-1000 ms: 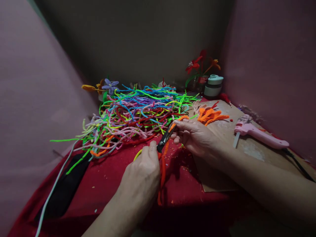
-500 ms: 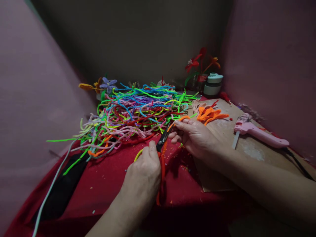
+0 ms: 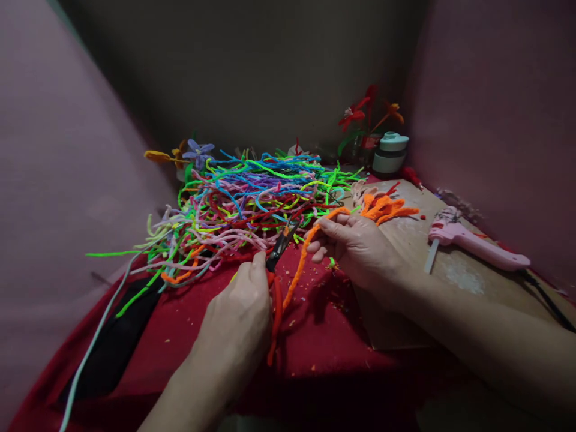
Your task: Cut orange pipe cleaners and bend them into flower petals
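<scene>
While our left hand (image 3: 236, 306) grasps the scissors (image 3: 275, 258) by their handles in front of the pipe-cleaner heap (image 3: 252, 204), the blades slant away from us and rightward, toward the heap, with a scrap of orange showing at them. Before the heap's right part, our right hand (image 3: 355, 243) pinches an orange pipe cleaner (image 3: 300, 267) between thumb and fingertips. Its long axis is a gentle curve: the upper end points right, across the heap's front right corner, and the rest drops leftward and back toward us; we cannot tell where the lower end stops. We judge it very light, plush and easily bent, likely keeping whatever shape it is given, and not slippery; a fingertip pinch near the upper end seems enough, since squeezing hard could flatten the fuzz. To the right of the heap, a pink glue gun (image 3: 477, 246) lies on a brown board (image 3: 414, 252), with orange fuzzy loops (image 3: 387, 207) nearer the heap. Beyond the heap's right end we see a mint-lidded jar (image 3: 390, 153) and a red flower (image 3: 353, 114).
</scene>
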`<state>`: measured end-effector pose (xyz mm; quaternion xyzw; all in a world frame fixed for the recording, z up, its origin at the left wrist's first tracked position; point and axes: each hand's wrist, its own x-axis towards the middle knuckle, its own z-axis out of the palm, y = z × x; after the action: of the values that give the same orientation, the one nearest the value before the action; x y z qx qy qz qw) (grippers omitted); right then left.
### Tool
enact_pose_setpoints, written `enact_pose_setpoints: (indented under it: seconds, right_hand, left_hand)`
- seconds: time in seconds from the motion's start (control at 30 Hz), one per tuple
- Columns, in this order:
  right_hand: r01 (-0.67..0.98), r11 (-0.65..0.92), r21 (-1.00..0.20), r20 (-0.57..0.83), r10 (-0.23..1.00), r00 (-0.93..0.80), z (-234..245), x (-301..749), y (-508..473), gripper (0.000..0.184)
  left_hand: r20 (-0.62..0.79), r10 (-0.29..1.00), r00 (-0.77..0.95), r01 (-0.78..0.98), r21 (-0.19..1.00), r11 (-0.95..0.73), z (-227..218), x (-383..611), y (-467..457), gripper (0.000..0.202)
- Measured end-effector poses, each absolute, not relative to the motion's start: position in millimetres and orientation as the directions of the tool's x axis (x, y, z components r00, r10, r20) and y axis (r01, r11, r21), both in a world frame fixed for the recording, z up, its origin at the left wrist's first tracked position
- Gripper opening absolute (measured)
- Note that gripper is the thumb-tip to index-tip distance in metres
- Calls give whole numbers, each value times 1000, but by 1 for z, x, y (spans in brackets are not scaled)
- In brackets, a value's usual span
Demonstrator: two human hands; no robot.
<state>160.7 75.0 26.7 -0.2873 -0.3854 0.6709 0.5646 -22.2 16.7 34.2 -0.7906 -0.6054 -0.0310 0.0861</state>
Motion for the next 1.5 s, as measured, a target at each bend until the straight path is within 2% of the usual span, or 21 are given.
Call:
enact_pose_setpoints:
  seconds: [0.1, 0.2, 0.43, 0.83, 1.17, 1.37, 1.5]
  right_hand:
    - [-532, -35, -846, 68, 982, -174, 26, 160, 75, 14]
    - [-537, -39, -843, 73, 980, -186, 27, 160, 74, 16]
    - [-524, -42, -851, 97, 968, -234, 27, 161, 73, 15]
    - [-524, -56, -850, 87, 966, -245, 27, 161, 71, 13]
    - [-546, -63, -836, 93, 963, -254, 27, 160, 72, 13]
    - [-532, -67, -844, 86, 963, -257, 27, 160, 72, 14]
    - [-527, -63, -848, 89, 962, -258, 27, 161, 72, 14]
  left_hand:
    - [152, 942, 298, 951, -132, -279, 39, -27, 10, 51]
    - [79, 951, 300, 947, -146, -286, 44, -24, 5, 54]
    - [-16, 955, 295, 947, -131, -294, 48, -17, 3, 53]
    - [-2, 947, 321, 943, -95, -320, 42, -19, 1, 51]
    - [51, 928, 369, 920, -162, -357, 39, -23, 1, 52]
    - [27, 930, 367, 910, -216, -353, 41, -22, 3, 51]
    - [14, 927, 376, 908, -204, -365, 42, -22, 4, 51]
